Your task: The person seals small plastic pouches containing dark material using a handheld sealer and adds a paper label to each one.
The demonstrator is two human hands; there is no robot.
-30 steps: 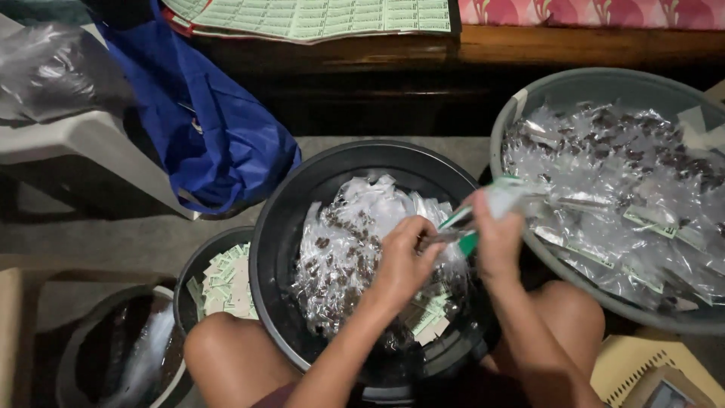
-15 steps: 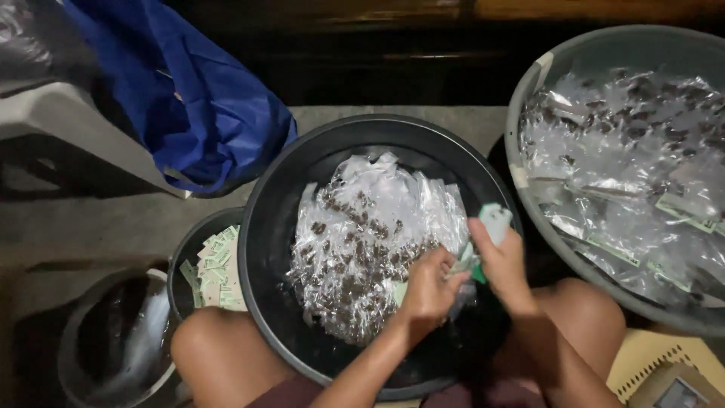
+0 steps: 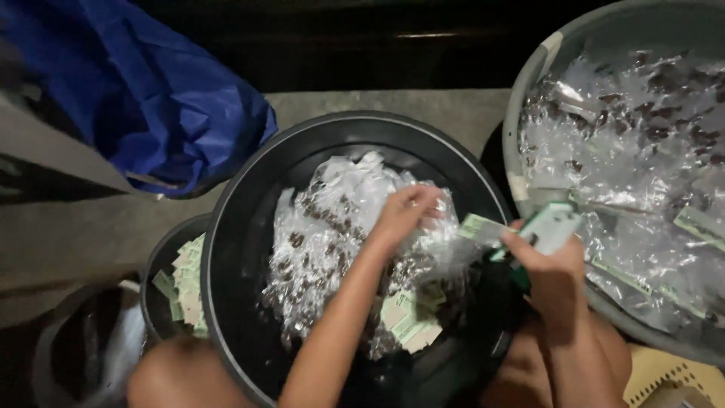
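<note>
**Hands over the black basin, label card at the ready**

Bare concrete floor runs between the tubs, with a blue bag [image 3: 162,106] slumped at ten o'clock. At the centre sits a black basin [image 3: 242,249] heaped with small clear packets [image 3: 332,227] holding dark bits; a few pale green cards [image 3: 408,325] lie among them at five o'clock of the heap. The left hand [image 3: 404,215] is down on the pile near its one o'clock edge, fingers curled together on a clear packet, though what exactly it pinches is hard to tell. The right hand [image 3: 551,268], at three o'clock over the basin's rim, grips a green-and-white tool [image 3: 547,227] with a green card [image 3: 479,227] sticking out toward the left hand. Half a second ago both hands were close together low in the basin; now they have drawn apart and the right has risen to the rim. A grey tub [image 3: 521,136] of finished-looking packets fills two o'clock, and a smaller pot of green cards [image 3: 185,283] sits at eight o'clock.
</note>
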